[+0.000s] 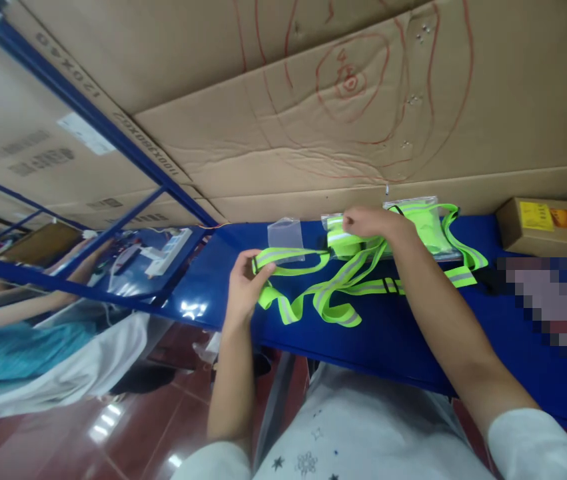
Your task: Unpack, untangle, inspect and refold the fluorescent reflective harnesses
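A neon-yellow reflective strap [336,291] with a grey stripe lies in loose loops on the blue table. At its left end, my left hand [244,283] is closed on a loop, thumb pressed on the band by a black slider. My right hand [366,222] is bent over a folded bundle of the strap [344,245] near the cardboard wall, its fingers closed and partly hidden. Just behind my right wrist sits a clear plastic bag [426,223] with more of the yellow material inside. Between my hands, a small clear bag [286,235] lies flat.
A cardboard sheet [283,120] with red drawn rings rises behind the blue table [538,360]. An open carton [528,227] with orange contents stands at the right. To the left, past a blue metal frame [133,157], another person's arm [43,303] reaches over a table.
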Tool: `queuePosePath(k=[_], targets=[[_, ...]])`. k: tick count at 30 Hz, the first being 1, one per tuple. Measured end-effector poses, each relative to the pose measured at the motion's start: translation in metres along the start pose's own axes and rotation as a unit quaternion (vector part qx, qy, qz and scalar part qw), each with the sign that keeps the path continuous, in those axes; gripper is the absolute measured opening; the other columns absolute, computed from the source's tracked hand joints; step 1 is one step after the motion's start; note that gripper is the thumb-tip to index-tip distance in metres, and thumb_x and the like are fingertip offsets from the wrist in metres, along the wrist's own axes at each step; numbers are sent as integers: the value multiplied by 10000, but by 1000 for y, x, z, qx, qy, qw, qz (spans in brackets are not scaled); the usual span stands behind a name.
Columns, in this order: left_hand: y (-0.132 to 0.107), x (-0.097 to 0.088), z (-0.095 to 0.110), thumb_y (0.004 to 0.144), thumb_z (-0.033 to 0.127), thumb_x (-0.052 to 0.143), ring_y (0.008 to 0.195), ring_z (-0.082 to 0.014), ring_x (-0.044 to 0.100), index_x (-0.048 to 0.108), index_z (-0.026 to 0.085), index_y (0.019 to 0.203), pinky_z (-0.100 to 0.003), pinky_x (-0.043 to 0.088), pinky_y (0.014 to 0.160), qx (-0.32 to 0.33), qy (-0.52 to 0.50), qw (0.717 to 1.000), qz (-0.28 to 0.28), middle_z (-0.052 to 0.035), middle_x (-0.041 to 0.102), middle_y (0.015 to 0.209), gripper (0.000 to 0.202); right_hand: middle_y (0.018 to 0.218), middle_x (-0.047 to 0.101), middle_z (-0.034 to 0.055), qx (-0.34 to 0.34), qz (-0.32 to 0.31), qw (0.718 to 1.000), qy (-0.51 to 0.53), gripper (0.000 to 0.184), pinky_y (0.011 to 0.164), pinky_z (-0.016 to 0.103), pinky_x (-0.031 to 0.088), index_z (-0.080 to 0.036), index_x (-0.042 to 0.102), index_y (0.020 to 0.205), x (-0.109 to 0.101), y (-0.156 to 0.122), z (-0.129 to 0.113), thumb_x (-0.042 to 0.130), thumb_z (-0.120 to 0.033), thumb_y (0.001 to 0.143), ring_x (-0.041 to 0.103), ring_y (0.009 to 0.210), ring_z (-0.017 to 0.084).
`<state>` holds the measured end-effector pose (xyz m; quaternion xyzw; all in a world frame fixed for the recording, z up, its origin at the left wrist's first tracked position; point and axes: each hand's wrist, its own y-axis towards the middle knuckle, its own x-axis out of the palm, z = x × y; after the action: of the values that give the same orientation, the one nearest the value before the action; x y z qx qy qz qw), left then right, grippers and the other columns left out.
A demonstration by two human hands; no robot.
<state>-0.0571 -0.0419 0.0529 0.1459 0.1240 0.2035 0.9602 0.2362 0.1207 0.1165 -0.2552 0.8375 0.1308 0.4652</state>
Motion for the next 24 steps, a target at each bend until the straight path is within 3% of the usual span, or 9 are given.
queuePosePath(k=[3, 5, 7, 10, 12, 14, 18, 21, 24], targets=[[3, 8, 1, 718, 426, 906, 859, -180, 650, 671, 202, 1025, -284, 525, 756, 7, 7, 999, -37, -28, 691, 943, 447, 1274, 743, 194, -49, -17, 998, -22, 212, 1063, 454, 476, -142, 767, 1086, 23, -2, -32, 690, -232, 910, 663, 1239, 373], [4, 13, 5, 719, 420, 907, 870, -185, 656, 675, 196, 1037, -299, 524, 782, 27, 15, 998, -63, -33, 701, 956, 453, 1535, 601, 115, -143, -19, 990, 8, 425, 1183, 383, 395, -215, 641, 1398, 41, -4, -60, 606, -384, 1010, 544, 1424, 278], [4, 17, 11, 719, 412, 914, 895, -188, 658, 683, 194, 1059, -303, 520, 805, 61, 33, 995, -71, -41, 703, 1005, 466, 1581, 549, 132, -270, -39, 955, 117, 512, 1174, 356, 408, -188, 536, 1502, 58, -6, -84, 523, -439, 1056, 522, 1445, 245], [0, 18, 22, 752, 428, 907, 907, -192, 646, 701, 203, 1079, -302, 507, 802, 105, 107, 986, -76, -56, 689, 1053, 448, 1345, 699, 140, -300, -55, 926, 221, 459, 985, 340, 506, -175, 626, 1360, 73, -2, -96, 540, -492, 1040, 656, 1221, 242], [-4, 19, 29, 769, 452, 901, 831, -177, 611, 717, 217, 1088, -298, 484, 759, 121, 178, 974, -75, -45, 675, 1005, 437, 1041, 756, 90, -262, -52, 935, 235, 420, 806, 316, 495, -175, 703, 1171, 75, 2, -91, 586, -544, 1006, 687, 946, 213], [-7, 21, 33, 771, 470, 902, 743, -159, 556, 733, 232, 1097, -292, 449, 705, 131, 223, 963, -80, -24, 653, 927, 438, 861, 717, 44, -244, -46, 942, 226, 408, 722, 294, 436, -171, 729, 1015, 71, 7, -82, 628, -564, 973, 634, 794, 180], [-9, 27, 34, 811, 460, 873, 718, -157, 544, 746, 246, 1138, -296, 434, 704, 124, 230, 960, -98, -18, 676, 922, 410, 800, 643, 3, -252, -26, 946, 202, 326, 698, 278, 374, -176, 743, 986, 58, 11, -66, 676, -491, 937, 560, 742, 152], [-9, 26, 29, 842, 400, 847, 861, -189, 631, 705, 248, 1220, -311, 465, 822, 108, 226, 964, -91, -37, 724, 1076, 432, 736, 557, -34, -245, 6, 944, 221, 295, 663, 275, 347, -193, 742, 1059, 44, 11, -54, 683, -445, 917, 503, 687, 141], [-11, 19, 21, 877, 350, 791, 966, -219, 663, 675, 243, 1226, -312, 460, 860, 85, 245, 958, -118, -43, 733, 1136, 383, 703, 523, -44, -225, 67, 939, 251, 252, 639, 279, 336, -192, 728, 981, 25, 9, -39, 706, -428, 895, 473, 654, 134]])
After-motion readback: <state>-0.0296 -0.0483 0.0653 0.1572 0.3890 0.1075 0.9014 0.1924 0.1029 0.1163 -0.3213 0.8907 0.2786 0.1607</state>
